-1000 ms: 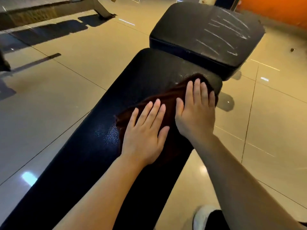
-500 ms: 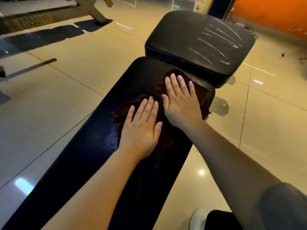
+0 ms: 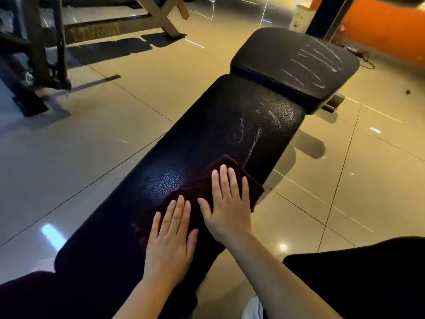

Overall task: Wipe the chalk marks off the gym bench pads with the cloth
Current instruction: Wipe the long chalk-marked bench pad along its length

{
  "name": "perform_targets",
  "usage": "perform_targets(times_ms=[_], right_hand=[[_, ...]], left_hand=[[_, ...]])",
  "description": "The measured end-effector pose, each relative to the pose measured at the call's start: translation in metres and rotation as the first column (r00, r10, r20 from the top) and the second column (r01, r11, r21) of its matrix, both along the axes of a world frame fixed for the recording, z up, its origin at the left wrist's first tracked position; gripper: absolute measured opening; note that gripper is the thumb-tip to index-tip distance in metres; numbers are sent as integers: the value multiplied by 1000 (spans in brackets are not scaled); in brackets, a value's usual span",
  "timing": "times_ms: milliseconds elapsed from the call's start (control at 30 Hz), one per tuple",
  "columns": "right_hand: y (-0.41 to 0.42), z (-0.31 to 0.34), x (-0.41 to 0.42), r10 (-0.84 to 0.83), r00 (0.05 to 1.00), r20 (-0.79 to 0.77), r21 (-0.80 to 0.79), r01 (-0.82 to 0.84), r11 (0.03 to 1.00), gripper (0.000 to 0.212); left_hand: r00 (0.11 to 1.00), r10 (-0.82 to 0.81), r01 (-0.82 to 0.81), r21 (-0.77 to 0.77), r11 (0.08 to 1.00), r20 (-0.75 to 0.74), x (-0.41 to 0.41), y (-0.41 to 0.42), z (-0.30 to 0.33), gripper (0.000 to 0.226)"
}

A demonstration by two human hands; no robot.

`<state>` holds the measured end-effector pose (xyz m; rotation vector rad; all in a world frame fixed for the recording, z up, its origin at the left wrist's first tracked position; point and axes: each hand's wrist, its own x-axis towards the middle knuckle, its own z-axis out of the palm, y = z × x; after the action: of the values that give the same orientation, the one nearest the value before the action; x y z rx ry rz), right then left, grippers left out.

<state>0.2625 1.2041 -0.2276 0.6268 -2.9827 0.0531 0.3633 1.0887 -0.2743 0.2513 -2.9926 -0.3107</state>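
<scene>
1. Both hands, left (image 3: pixel 171 245) & right (image 3: pixel 226 208), are lying flat, fingers spread, pressing cloth (image 3: pixel 232 171) on long pad (image 3: pixel 184 143).
2. Step: wiping long pad; faint marks (image 3: pixel 253 139) are showing just ahead.
3. Next: prob. pushing fwd, then far pad (image 3: pixel 276 51).

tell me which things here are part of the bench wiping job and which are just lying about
Part of the job:
cloth, pressed flat by left hand and right hand
long pad, faint chalk streaks
short pad, bold chalk lines

Just lying about:
metal frame
cable on the floor
small dark speck
</scene>
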Motion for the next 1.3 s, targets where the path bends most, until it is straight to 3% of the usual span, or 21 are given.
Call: perform_targets(times_ms=[433,567,700,800,933,1100,1200,1300], right_hand=[[-15,-10,16,56,998,-33,37,-55,998,72],[-46,-7,0,75,997,-10,43,-75,996,74],[-73,-2,-28,87,996,-21,33,-86,996,73],[-77,0,-43,-57,996,-74,-71,51,996,75],[-43,16,-84,-190,975,-117,-118,177,977,72],[42,47,-141,-408,910,-76,-95,401,911,69],[58,50,-148,-456,889,-39,-142,447,883,67],[57,48,-141,-498,867,26,-140,497,857,65]], left_hand=[[982,189,-186,109,976,-20,-2,-10,-3,55],[972,235,-237,130,963,28,-21,-38,2,67],[988,130,-141,128,982,85,-51,-85,14,66],[995,77,-84,114,990,62,-84,-91,23,66],[999,-17,19,63,998,-33,-157,-55,40,64],[947,-290,289,-26,957,-141,-236,8,67,68],[894,-420,410,-96,907,-158,-256,21,73,67],[876,-440,430,-97,898,-195,-251,21,71,66]])
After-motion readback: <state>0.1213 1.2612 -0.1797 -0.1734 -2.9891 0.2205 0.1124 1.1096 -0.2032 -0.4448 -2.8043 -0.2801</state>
